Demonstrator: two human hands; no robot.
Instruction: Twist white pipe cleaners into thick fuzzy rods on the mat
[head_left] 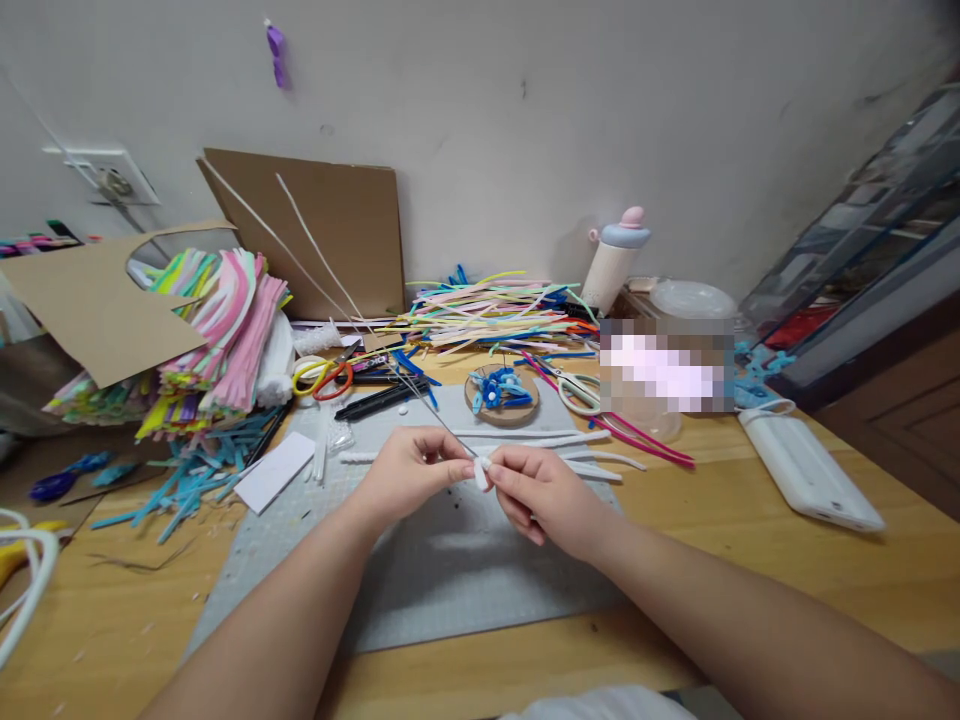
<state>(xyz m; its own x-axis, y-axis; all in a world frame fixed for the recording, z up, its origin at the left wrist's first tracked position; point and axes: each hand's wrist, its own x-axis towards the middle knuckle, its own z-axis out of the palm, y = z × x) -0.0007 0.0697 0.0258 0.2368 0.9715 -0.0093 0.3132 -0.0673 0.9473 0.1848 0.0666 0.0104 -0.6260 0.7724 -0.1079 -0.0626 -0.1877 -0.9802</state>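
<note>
Over the grey cutting mat (pixel 420 600), my left hand (pixel 416 475) and my right hand (pixel 551 500) meet fingertip to fingertip. Both pinch a small white fuzzy pipe cleaner piece (pixel 481 474), folded or looped at its end. Thin stems (pixel 420 393) run from the pinch up and to the left, past the scissors. Several white pipe cleaners (pixel 589 437) lie on the mat behind and beside my hands. Just beyond them sits a round wooden slice (pixel 525 408) bearing blue pipe cleaner shapes (pixel 495 388). My fingers partly hide the held piece.
Pipe cleaner bundles (pixel 232 340) and cut cardboard (pixel 105 310) crowd the left. Orange-handled scissors (pixel 322 378), a black pen (pixel 381 400) and a colourful pile of stems (pixel 495 315) lie behind. A white bottle (pixel 611 265) stands at the back; a white power bank (pixel 810 470) lies right.
</note>
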